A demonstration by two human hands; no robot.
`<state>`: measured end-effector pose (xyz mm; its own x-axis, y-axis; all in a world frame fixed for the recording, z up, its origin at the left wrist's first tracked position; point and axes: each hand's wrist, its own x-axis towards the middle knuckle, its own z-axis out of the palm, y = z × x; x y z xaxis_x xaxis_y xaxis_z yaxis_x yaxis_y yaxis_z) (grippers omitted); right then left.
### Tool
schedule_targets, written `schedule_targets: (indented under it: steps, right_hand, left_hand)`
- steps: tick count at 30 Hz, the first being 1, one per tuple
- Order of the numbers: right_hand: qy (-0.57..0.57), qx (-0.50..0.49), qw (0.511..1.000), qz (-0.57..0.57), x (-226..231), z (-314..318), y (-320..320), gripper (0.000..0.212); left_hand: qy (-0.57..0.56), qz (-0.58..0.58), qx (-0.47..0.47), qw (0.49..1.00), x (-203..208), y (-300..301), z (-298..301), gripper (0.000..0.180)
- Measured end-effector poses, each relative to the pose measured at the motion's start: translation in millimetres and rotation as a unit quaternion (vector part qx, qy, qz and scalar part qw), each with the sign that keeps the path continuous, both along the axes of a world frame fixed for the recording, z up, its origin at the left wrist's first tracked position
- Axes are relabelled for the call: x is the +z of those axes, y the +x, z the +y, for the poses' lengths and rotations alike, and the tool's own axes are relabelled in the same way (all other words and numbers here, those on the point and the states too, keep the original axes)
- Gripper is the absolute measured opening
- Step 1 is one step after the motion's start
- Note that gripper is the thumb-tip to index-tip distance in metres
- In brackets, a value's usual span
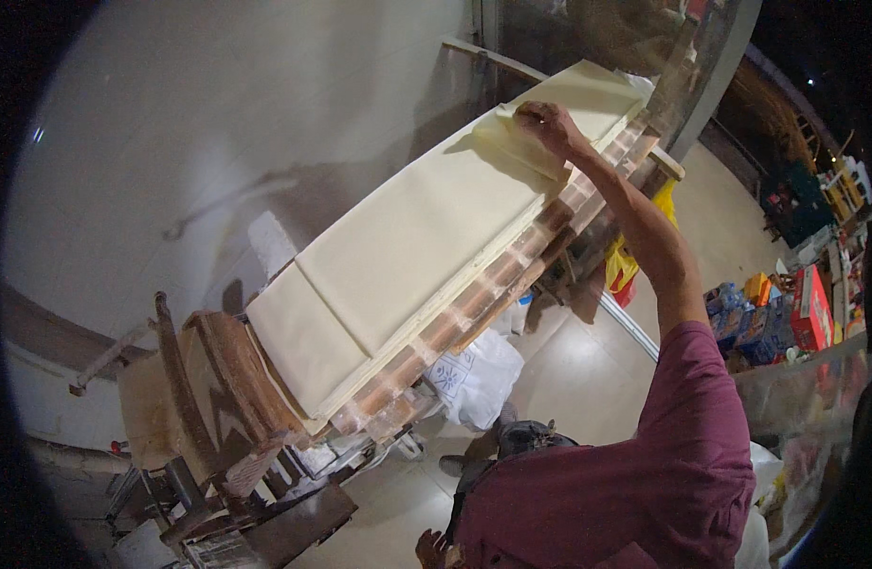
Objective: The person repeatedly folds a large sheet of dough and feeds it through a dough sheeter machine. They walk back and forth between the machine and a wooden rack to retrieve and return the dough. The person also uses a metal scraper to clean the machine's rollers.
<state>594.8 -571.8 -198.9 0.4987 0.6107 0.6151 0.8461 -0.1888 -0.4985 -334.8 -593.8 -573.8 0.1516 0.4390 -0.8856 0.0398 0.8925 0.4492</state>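
A long, smooth cream sheet [408, 228] lies over a narrow raised bench, with a fold line across its near-left part and layered edges along the near side. My right arm reaches out to the far part of it. There my right hand [547, 125] is closed on a lifted, thin pale-yellow piece of sheet [512, 142], which casts a shadow on the cream surface. Low in the view, beside my purple shirt, my left hand [434, 550] shows only in part. Its fingers look apart, and nothing shows in them.
The bench's edge has brown, patchy tape [474, 299]. A wooden chair-like frame [208, 389] stands at its left end. Beneath hang a white plastic bag [474, 379] and a yellow bag [623, 266]. Boxes, one red [811, 308], are piled at right; a pale wall [218, 114] rises behind.
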Motion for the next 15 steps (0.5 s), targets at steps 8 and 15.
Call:
schedule_targets:
  steps: [8,15]
  right_hand:
    - [0.216,0.02,0.952,0.215,12.0,-20.4,41.6,0.023]
    - [0.044,0.169,0.962,0.211,120.8,-10.5,-3.7,0.021]
  left_hand:
    - [0.178,0.021,-0.194,0.964,68.2,129.8,47.9,0.038]
    - [0.281,-0.01,-0.306,0.91,199.1,216.4,54.9,0.031]
